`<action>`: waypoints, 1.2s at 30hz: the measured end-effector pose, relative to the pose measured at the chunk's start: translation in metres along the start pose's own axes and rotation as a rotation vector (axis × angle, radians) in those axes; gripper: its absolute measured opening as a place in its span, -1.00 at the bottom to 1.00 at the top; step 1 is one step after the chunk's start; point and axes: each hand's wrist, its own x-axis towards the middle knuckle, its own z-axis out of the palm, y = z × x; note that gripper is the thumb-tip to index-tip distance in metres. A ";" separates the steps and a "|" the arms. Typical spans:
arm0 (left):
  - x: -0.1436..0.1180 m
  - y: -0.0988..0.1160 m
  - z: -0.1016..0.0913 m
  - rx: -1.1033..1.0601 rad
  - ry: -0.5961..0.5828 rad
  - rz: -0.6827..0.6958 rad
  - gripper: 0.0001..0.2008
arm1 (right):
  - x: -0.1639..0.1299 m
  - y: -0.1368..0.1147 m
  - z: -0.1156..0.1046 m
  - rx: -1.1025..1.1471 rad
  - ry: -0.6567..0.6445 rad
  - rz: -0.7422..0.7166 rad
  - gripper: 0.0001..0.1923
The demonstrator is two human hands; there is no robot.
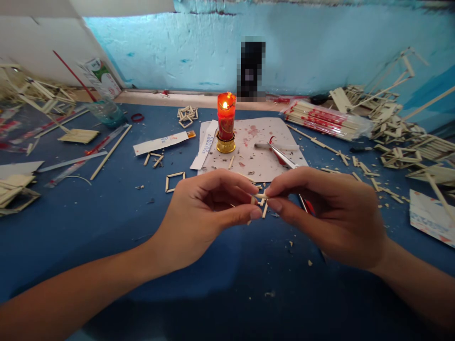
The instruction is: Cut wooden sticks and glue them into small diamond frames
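Observation:
Between thumb and fingertips, my left hand (pixel 213 203) pinches a short wooden stick piece (pixel 261 195). My right hand (pixel 325 213) grips the same area from the other side, its thumb and forefinger closed at the stick's right end. The fingertips hide most of what is held, so whether the pieces are joined cannot be seen. Partly behind my right hand lies a pair of scissors (pixel 284 155), blades toward the paper. A lit red candle (pixel 226 123) in a gold base stands beyond my hands. A small square stick frame (pixel 175 182) lies left of my left hand.
A stained white sheet (pixel 249 132) lies under the candle, with an abrasive paper strip (pixel 205 144) beside it. Packaged sticks (pixel 323 118) sit at the back right, near piled stick frames (pixel 398 147). A cup of bluish liquid (pixel 108 113) stands back left. Loose offcuts dot the blue table (pixel 117 222).

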 end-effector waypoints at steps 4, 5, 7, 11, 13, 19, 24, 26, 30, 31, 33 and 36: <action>-0.001 0.000 -0.001 -0.016 -0.032 -0.007 -0.66 | 0.002 0.000 0.001 0.018 -0.019 -0.017 -0.87; -0.001 0.000 -0.002 -0.017 -0.034 -0.011 -0.67 | 0.002 0.000 0.001 0.021 -0.020 -0.019 -0.87; -0.001 0.000 -0.002 -0.016 -0.032 -0.023 -0.66 | 0.002 0.001 0.002 0.018 -0.021 -0.028 -0.88; -0.001 0.000 -0.002 -0.011 -0.028 -0.046 -0.60 | 0.001 0.002 0.003 0.007 -0.036 -0.050 -0.87; 0.000 0.001 -0.002 -0.019 -0.028 -0.054 -0.59 | 0.000 0.003 0.002 0.006 -0.040 -0.052 -0.87; 0.000 0.002 -0.001 -0.044 -0.004 -0.064 -0.64 | -0.001 0.003 0.002 -0.006 -0.017 -0.048 -0.90; 0.001 0.001 0.000 -0.075 -0.005 -0.057 -0.66 | -0.003 0.002 0.004 0.010 0.000 -0.015 -0.94; 0.001 0.001 0.000 -0.067 -0.006 -0.043 -0.66 | -0.003 0.003 0.005 0.066 0.001 0.024 -0.95; -0.002 0.000 -0.002 -0.042 -0.019 -0.027 -0.71 | -0.002 0.003 0.006 0.288 -0.015 0.131 -0.95; -0.002 0.000 -0.002 -0.035 -0.024 -0.018 -0.74 | -0.002 0.003 0.006 0.343 -0.019 0.154 -0.95; -0.002 0.000 -0.003 -0.014 -0.028 0.020 -0.81 | -0.002 0.003 0.007 0.434 -0.028 0.184 -0.97; 0.000 -0.002 -0.003 0.006 -0.039 0.063 -0.84 | -0.003 0.004 0.008 0.532 -0.045 0.196 -0.96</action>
